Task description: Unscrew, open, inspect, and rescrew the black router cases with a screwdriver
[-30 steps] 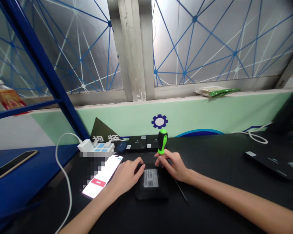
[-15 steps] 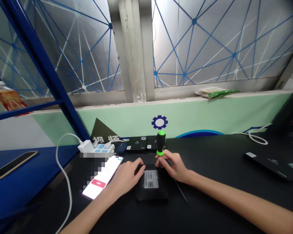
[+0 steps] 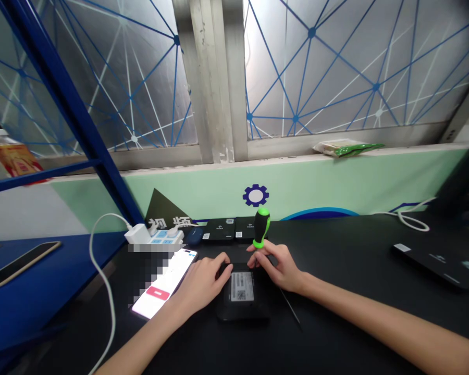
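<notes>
A black box-shaped device [image 3: 244, 311] with a white printed label [image 3: 242, 286] lies on the black table. My left hand [image 3: 209, 276] holds its far left corner, with thumb and forefinger bent around the edge. My right hand [image 3: 275, 263] pinches a screwdriver [image 3: 261, 229] with a black and bright green handle low down, near the shaft. The screwdriver stands almost upright over the device's far right part, leaning slightly right. My fingers hide its tip. From under my right hand a thin metal rod [image 3: 291, 308] sticks out toward me; its other end is hidden.
A lit phone [image 3: 166, 284] lies left of my left hand. Behind it are a white power strip [image 3: 166, 238] with chargers and a white cable [image 3: 108, 291]. Black boxes [image 3: 219, 230] stand against the wall; another black box [image 3: 437, 265] lies at the right. A second phone [image 3: 21, 264] rests far left.
The screwdriver handle has tilted a little to the right. The thin rod's near end has shifted slightly right and toward me. My left hand and the device have stayed put.
</notes>
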